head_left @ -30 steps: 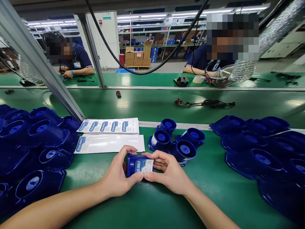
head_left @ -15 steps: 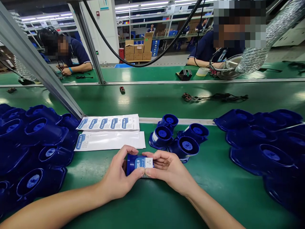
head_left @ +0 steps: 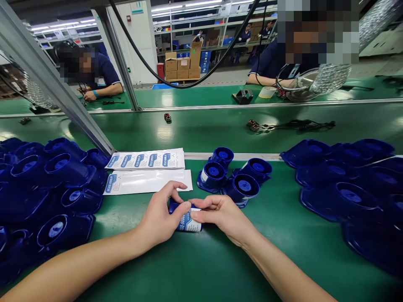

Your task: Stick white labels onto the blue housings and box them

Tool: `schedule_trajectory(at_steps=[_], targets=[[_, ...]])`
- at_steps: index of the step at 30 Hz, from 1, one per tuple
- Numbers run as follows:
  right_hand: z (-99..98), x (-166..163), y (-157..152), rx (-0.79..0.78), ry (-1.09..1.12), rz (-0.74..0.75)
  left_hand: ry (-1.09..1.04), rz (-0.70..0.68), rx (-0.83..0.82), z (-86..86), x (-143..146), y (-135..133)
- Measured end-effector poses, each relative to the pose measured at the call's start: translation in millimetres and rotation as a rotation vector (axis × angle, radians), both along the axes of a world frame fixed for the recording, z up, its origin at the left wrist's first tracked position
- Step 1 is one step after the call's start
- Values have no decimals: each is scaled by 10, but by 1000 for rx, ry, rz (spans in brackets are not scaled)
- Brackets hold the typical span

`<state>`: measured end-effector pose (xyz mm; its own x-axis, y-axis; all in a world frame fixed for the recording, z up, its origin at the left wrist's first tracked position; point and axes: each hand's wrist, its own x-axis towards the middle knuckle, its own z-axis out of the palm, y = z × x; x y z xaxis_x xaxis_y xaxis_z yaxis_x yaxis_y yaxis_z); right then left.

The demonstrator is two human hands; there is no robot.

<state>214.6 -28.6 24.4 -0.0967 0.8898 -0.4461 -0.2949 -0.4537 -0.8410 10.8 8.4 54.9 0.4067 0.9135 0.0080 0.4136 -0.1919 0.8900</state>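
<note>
Between my hands a blue plastic pump housing point(head_left: 174, 206) lies on its side, low over the green bench. A white and blue printed label point(head_left: 192, 225) wraps its curved wall. My left hand point(head_left: 159, 216) grips the housing's left end, its thumb across the top of the label. On the other end my right hand point(head_left: 225, 216) holds on, with thumb on the label and fingers behind. The far side of the housing is hidden by my fingers. Just beyond stand several similar housings point(head_left: 244, 187), some with labels visible. Two label sheets point(head_left: 157, 182) lie behind my left hand.
Stacked blue housings point(head_left: 58, 199) crowd the left side, with more blue housings point(head_left: 349, 197) at right. A metal post point(head_left: 59, 79) slants down at left. Wired parts point(head_left: 292, 125) lie on the green surface beyond. Two co-workers sit across the bench.
The housing has rolled toward me, so its label now faces lower on the near side. My left thumb has moved up over the label, and my right thumb has shifted up too.
</note>
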Motion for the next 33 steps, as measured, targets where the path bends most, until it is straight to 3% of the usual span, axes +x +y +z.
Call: schedule_trajectory(at_steps=[7, 16, 20, 23, 28, 33], targets=[[18, -9, 55, 17, -18, 8, 21, 17, 109, -39, 36, -20], [25, -55, 44, 200, -176, -27, -8, -3, 155, -146, -9, -33], [48, -58, -57, 547, -468, 176, -90, -17, 104, -174, -35, 52], [-3, -99, -88, 728, -667, 193, -139, -32, 92, -211, -63, 71], [-38, -168, -70, 556, -595, 178, -161, -4, 83, -261, -121, 23], [8, -203, -110, 298, -422, 137, -150, -42, 206, -322, -171, -71]])
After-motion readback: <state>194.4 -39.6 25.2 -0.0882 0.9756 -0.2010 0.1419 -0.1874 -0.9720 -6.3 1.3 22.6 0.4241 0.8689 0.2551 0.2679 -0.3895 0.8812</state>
